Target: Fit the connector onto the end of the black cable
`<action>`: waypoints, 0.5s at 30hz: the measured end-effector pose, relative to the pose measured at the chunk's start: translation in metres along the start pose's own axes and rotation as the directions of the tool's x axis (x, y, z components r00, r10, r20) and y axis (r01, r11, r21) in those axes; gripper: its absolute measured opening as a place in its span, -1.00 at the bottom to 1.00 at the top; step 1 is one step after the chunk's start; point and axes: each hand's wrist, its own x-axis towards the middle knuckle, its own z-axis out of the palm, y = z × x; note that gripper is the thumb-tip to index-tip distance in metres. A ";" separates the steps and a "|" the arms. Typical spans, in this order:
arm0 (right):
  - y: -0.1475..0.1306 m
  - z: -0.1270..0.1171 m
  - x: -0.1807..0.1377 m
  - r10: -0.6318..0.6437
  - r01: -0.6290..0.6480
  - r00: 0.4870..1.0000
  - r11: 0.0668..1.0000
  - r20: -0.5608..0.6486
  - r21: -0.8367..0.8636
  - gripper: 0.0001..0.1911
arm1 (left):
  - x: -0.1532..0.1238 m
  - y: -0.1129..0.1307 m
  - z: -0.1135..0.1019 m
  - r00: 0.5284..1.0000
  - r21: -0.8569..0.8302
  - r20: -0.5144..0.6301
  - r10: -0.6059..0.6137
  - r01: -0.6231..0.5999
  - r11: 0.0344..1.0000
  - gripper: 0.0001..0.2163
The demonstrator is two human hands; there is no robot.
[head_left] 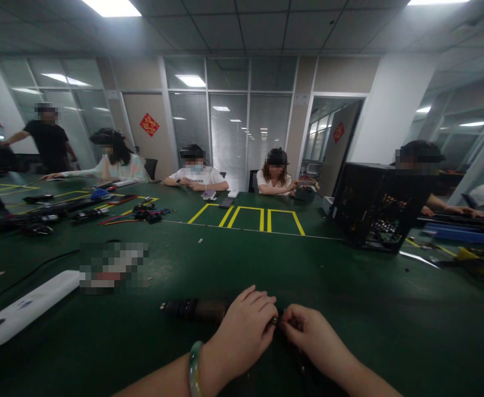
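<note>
A dark cylindrical tool (211, 310), shaped like an electric screwdriver with a metal tip at its left end, lies across the near part of the green table. My left hand (248, 322), with a green bangle on its wrist, is wrapped over the tool's right end. A small metallic end shows by the left fingertips. Just right of it, my right hand (308, 331) is closed in a pinch on what looks like the end of a black cable (302, 364). The two hands are nearly touching. My fingers hide the exact spot between them.
On the left lies a white power strip (31, 309) with a black cord, its far end blurred out. Cables and parts (146, 212) are heaped beyond it. A black computer case (380, 207) stands at right. Several people sit around the green table (234, 259); one stands far left.
</note>
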 end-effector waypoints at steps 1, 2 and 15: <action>-0.001 0.000 0.000 0.003 -0.003 1.000 1.000 -0.001 -0.001 -0.92 | 0.000 0.000 0.000 1.000 -0.003 -0.006 -0.013 0.013 1.000 -0.90; -0.001 -0.001 0.000 0.007 -0.007 1.000 1.000 -0.002 -0.002 -0.92 | 0.000 0.001 0.000 1.000 -0.005 -0.009 -0.025 0.025 1.000 -0.90; 0.006 0.002 0.001 0.017 -0.019 1.000 0.997 0.026 0.070 -0.91 | 0.002 -0.002 -0.002 0.995 0.064 0.089 -0.032 0.026 0.998 -0.96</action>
